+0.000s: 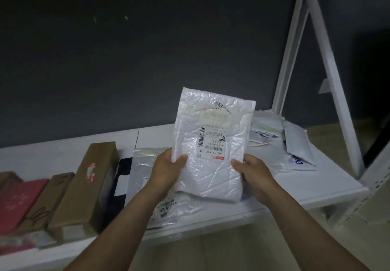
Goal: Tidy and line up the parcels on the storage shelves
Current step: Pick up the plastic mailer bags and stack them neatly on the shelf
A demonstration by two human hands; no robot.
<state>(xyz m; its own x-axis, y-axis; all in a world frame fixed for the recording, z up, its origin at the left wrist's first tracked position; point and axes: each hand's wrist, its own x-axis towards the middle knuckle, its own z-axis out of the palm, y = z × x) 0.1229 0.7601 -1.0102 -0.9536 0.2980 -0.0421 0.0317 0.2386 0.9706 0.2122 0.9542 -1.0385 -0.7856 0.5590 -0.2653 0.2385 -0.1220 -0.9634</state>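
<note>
A white bubble mailer (213,131) with a barcode label is held upright above the white shelf (329,178). My left hand (166,169) grips its lower left edge, thumb on the front. My right hand (251,171) grips its lower right edge. Under it lie flat plastic parcels (175,209) and a black-and-grey bag (126,173). To the left, brown cardboard boxes (84,188) stand side by side in a row with a pink parcel (16,203).
A loose heap of white envelopes and bags (280,135) lies at the shelf's right end. White frame uprights (329,76) rise at the right. A dark wall stands behind the shelf. Light floor shows below the front edge.
</note>
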